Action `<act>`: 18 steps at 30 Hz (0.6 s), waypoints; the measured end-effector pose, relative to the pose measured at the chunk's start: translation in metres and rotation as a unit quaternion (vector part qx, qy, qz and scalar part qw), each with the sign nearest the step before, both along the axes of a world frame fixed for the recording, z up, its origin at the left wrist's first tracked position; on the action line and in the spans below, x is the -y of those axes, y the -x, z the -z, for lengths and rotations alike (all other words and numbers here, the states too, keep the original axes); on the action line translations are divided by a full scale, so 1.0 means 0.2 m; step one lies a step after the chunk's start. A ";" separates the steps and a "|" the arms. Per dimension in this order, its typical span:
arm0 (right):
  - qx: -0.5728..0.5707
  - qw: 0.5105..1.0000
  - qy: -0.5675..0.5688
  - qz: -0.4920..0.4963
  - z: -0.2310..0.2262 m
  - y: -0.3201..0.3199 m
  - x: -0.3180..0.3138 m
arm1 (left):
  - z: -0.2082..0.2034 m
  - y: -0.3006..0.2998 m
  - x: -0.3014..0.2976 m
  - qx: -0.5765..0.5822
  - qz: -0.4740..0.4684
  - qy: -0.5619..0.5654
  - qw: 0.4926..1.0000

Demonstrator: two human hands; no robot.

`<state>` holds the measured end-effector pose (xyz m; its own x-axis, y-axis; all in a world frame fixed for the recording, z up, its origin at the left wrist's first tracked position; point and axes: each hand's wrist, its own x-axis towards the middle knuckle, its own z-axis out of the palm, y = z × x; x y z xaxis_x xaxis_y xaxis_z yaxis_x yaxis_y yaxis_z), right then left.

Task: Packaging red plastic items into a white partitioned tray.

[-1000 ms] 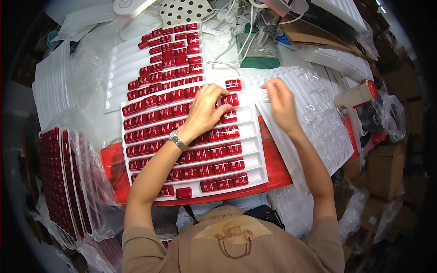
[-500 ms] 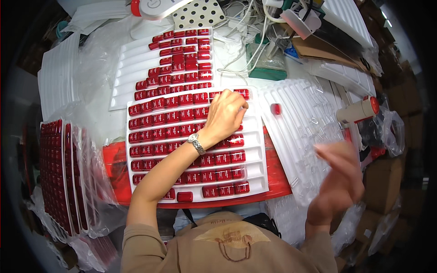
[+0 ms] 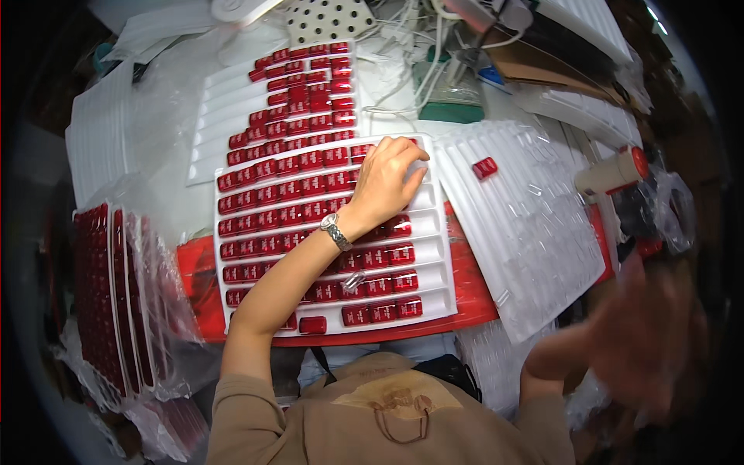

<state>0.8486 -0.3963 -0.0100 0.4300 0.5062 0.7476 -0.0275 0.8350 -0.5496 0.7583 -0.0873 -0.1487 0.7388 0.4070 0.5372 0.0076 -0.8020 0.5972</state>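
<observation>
A white ribbed tray (image 3: 439, 256) holds rows of small glossy red containers (image 3: 312, 185). My left hand (image 3: 387, 174) bends over the right end of its far row, fingers curled down and thumb a little apart; the fingertips' hold is hidden. A small clear piece (image 3: 354, 280) shows over the near rows, beside my left forearm. One loose red container (image 3: 485, 168) is on the second white tray (image 3: 473, 209) to the right, among many small clear pieces (image 3: 542, 225). Away from both trays, at the lower right, my right hand (image 3: 643, 341) is smeared by motion.
Behind lies another white tray (image 3: 209, 128) partly filled with red containers. Filled trays (image 3: 101, 294) in plastic wrap stand at the left. Cables (image 3: 422, 85), a green-edged box (image 3: 452, 111) and a cream cylinder with a red end (image 3: 612, 172) are at the back and right.
My right hand has swung out to the lower right. The loose red container has shifted slightly and turned. A clear piece now shows over the near rows. My left hand stays at the far row.
</observation>
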 end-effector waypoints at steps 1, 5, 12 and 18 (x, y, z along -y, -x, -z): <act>0.048 0.990 0.126 0.037 -0.01 -0.17 -0.17 | -0.01 -0.05 0.01 0.003 0.008 -0.001 1.000; 0.411 0.602 0.567 0.383 0.45 -0.61 -0.47 | 0.01 -0.34 0.13 -0.058 0.075 0.004 0.996; 0.514 0.510 0.572 0.385 0.60 -0.62 -0.48 | 0.05 -0.47 0.15 -0.130 0.109 -0.055 0.984; 0.062 0.848 0.505 0.145 0.50 -0.59 -0.58 | -0.11 0.01 -0.02 -0.005 0.190 0.152 0.970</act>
<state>0.9665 -0.2810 -0.1093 0.5958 0.8020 0.0428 0.2080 -0.1026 -0.9727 0.7556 -0.0840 -0.1266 0.8707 0.2426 0.4278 -0.2479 -0.5347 0.8079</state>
